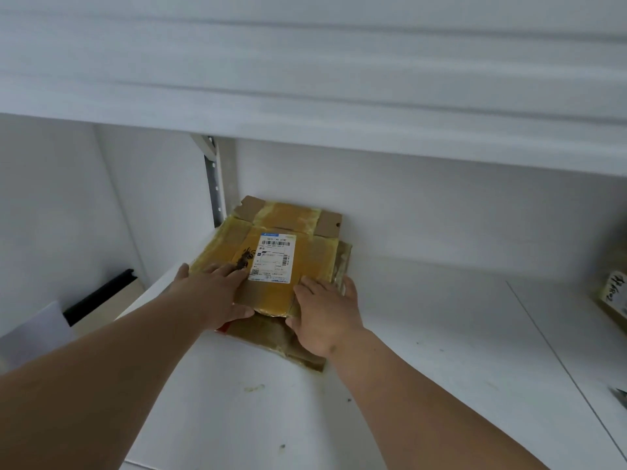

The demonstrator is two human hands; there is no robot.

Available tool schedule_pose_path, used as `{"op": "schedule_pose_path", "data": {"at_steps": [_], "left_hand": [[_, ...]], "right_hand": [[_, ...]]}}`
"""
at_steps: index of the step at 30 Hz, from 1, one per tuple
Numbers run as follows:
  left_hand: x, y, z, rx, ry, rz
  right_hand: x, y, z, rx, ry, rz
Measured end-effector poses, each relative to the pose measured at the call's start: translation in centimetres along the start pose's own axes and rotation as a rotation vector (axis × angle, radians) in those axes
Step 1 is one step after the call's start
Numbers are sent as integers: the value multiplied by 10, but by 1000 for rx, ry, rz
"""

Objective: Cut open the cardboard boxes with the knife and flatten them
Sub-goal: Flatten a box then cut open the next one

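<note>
**Inspector:** Status of the boxes?

**Assistant:** One flattened box [271, 249] lies on top of the pile at the back of the white desk [424, 334], at 12 o'clock from the person, under the shelf [373, 130]. Its tape is parted and its flaps lie level. A second flat sheet [281, 340] shows beneath it, at 6 o'clock of the top one.

**Inspector:** Hands?

**Assistant:** Left hand [217, 293] lies flat on the top box's near left corner, fingers straight, pressing. Right hand [325, 310] rests at the near right edge, fingers extended over it, thumb along the front; grasping nothing that I can tell.

**Inspector:** Knife?

**Assistant:** A dark tip [619, 396] at the frame's 3 o'clock edge may be it; too little shows.

**Inspector:** Outstanding?

**Assistant:** Another box [614, 296] at 2 o'clock appears uncut. I judge two done, at least one left.
</note>
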State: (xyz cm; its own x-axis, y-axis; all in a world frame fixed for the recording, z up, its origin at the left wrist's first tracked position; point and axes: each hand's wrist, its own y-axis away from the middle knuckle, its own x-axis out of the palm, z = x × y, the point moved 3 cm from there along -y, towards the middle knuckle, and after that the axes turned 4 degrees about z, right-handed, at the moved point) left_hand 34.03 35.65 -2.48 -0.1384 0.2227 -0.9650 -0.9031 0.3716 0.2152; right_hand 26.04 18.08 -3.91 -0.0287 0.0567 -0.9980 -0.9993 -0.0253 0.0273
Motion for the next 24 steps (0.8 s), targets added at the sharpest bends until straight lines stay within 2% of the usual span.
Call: {"op": "schedule_pose_path", "data": {"at_steps": [5, 9, 14, 18, 22, 24], "left_hand": [[-9, 4, -14, -29, -46, -39], [-30, 12, -40, -31, -58, -101], [-56, 23, -94, 160, -150, -314], [-65, 33, -152, 272, -191, -282], [-68, 39, -218, 355, -167, -286], [-66, 41, -257, 374, -166, -284]], "right_hand": [[2, 6, -7, -6, -17, 21], [5, 21, -24, 7, -107, -122], [-1, 50, -56, 34, -219, -236], [-2, 85, -101, 105, -220, -259], [4, 135, -166, 266, -201, -290], [7, 166, -205, 339, -170, -254]]}}
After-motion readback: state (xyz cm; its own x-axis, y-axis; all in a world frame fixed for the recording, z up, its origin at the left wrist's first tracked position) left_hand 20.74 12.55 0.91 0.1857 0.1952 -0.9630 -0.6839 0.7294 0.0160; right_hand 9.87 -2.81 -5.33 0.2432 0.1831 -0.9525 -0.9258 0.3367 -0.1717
